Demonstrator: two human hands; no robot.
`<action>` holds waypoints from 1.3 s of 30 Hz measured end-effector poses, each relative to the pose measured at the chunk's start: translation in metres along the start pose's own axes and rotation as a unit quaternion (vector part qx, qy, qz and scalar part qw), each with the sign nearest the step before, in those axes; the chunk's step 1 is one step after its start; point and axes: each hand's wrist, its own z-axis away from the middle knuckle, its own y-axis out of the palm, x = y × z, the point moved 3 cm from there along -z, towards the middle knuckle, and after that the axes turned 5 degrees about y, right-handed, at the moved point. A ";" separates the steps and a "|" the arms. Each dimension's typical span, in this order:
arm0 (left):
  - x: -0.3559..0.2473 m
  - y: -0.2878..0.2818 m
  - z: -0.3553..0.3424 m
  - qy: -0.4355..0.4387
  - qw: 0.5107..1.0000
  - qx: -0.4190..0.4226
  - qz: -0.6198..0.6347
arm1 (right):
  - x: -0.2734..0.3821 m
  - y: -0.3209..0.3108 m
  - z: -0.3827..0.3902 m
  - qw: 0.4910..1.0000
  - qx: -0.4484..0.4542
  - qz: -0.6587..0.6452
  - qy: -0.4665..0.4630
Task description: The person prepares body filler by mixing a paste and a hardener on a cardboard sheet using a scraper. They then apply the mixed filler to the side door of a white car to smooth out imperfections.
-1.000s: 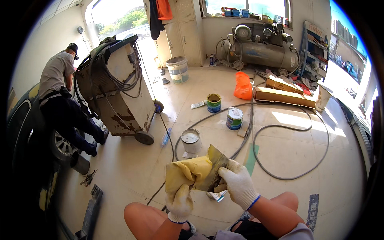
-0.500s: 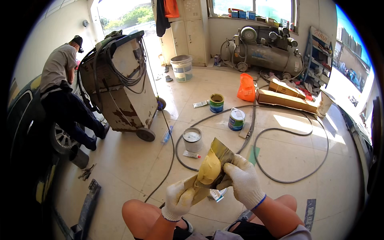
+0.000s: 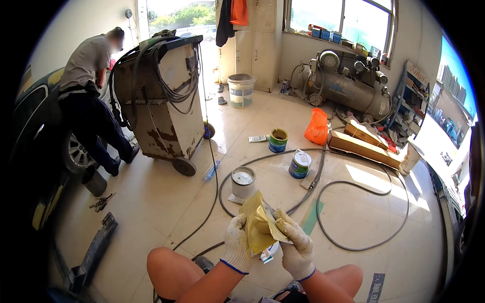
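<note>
Above tiled floor (image 3: 136, 207), left hand (image 3: 235, 245) and right hand (image 3: 298, 248) grip putty-smeared plates (image 3: 258, 224) between them.

A person's gloved left hand (image 3: 236, 243) and gloved right hand (image 3: 297, 247) face each other, near but apart, the fingers (image 3: 289, 228) of both bent in a grip. Bare forearms (image 3: 214, 281) angle upward and inward between two bent, bare knees (image 3: 170, 270), spread wide.

Tiled floor (image 3: 364, 217) beneath cans (image 3: 300, 166), hose (image 3: 322, 164)
</note>
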 end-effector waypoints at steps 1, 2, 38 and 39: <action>-0.001 0.003 -0.006 -0.016 1.000 0.023 0.012 | 0.001 -0.006 -0.007 0.998 0.005 0.051 -0.045; -0.004 0.007 -0.012 -0.019 0.999 0.032 0.006 | 0.001 -0.011 -0.017 0.994 0.011 0.087 -0.068; 0.190 0.577 -0.080 -0.365 0.858 0.029 -0.359 | 0.353 -0.433 -0.223 0.926 -0.083 0.324 0.176; 0.200 0.599 -0.067 -0.372 0.847 0.042 -0.377 | 0.375 -0.441 -0.204 0.919 -0.080 0.325 0.206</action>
